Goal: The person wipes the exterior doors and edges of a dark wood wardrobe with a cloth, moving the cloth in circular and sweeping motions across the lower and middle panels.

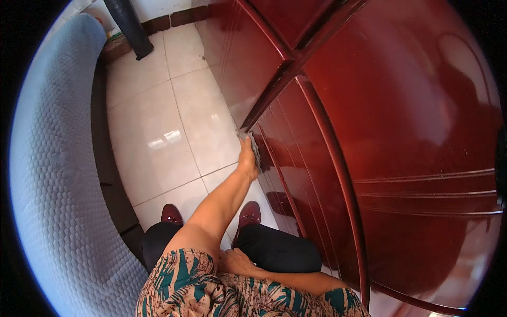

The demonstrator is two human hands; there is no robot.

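A grey cloth [256,149] is held in the left hand [246,157] against the front of the cabinet [422,105], at the end of the dark strip [270,91] between two panels. The fingers of the left hand are closed on the cloth, whose crumpled edges are shown past the fingertips and along the hand's outer side. The left arm [219,198] is stretched forward, bare below the sleeve.

The right hand [241,262] is kept low, by the left elbow and the right leg [280,248]; its fingers are partly hidden, and whether they are apart or together cannot be told. The cabinet is finished in glossy dark red, crossed by raised trims and thin lines, and a dark reflection is thrown on its large panel.

Below the arm, two dark red shoes [249,213] are planted on the floor [150,121], which is laid in pale tiles and touched by bright glare. The left side is filled by a pale blue mattress [58,158], quilted in small cells and set on a dark base [117,203]. At the top, a black post [127,26] is stood near the wall.
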